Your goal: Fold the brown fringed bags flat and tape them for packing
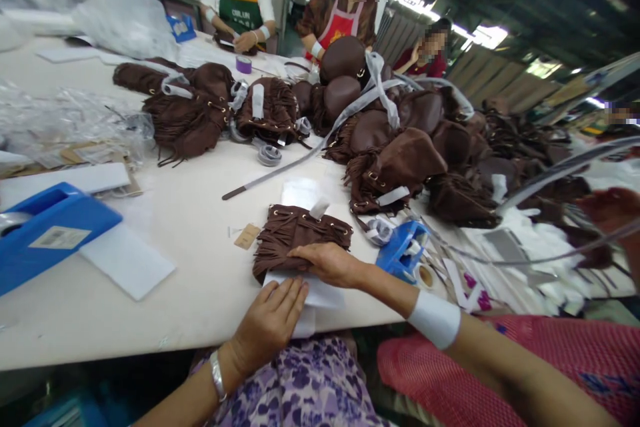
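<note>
Bag (pixel 290 235) lay centre-frame | right hand (pixel 331 265) over its lower edge — apparently steadying it, grip couldn't be told | left hand (pixel 270 317) pressed flat, unclenched, on paper (pixel 326 295) — probably smoothing it

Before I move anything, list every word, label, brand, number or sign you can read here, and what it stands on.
"LUN" ends the word on a co-worker's green apron; its first letters and the line below are too blurred.
White label on the large blue tape dispenser: too blurred.
Tan tag beside the fringed bag: too small.
Yellow mark on the red apron: unreadable.
Blue marks on the pink sack: unreadable.
</note>
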The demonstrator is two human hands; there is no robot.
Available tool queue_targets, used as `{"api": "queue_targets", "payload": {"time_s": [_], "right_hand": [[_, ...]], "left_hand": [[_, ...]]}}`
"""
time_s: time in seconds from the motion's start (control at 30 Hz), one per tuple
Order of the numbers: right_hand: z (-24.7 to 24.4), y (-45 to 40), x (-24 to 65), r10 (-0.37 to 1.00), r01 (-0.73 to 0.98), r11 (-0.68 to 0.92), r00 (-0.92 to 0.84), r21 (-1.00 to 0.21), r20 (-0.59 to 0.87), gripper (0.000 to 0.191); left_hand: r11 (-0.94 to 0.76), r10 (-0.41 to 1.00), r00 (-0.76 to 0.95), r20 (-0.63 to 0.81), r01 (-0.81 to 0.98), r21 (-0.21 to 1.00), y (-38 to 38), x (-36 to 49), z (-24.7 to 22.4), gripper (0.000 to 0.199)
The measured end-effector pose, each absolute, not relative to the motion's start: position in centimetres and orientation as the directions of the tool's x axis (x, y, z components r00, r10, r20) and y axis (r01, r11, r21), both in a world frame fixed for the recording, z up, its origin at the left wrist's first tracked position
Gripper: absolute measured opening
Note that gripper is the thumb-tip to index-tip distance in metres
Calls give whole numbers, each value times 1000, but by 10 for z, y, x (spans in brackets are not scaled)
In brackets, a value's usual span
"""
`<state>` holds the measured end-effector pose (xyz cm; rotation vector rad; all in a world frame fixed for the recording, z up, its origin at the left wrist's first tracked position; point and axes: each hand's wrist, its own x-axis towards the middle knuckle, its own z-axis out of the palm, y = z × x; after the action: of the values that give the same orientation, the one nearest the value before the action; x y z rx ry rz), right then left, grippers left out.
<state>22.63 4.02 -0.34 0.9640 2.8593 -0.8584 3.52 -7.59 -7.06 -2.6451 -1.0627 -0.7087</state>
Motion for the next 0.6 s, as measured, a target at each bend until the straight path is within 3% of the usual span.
{"api": "queue_targets", "payload": {"time_s": [0.33,0.6], "right_hand": [[-10,35,226,556,553,679,-817,-482,-154,41],[-10,35,227,557,555,687,-817,-469,-149,43]], "left_hand": [[-636,688,587,427,771,-36,-77,36,-99,40],[-647,688,557,465,761,46,-73,37,-103,39]]}}
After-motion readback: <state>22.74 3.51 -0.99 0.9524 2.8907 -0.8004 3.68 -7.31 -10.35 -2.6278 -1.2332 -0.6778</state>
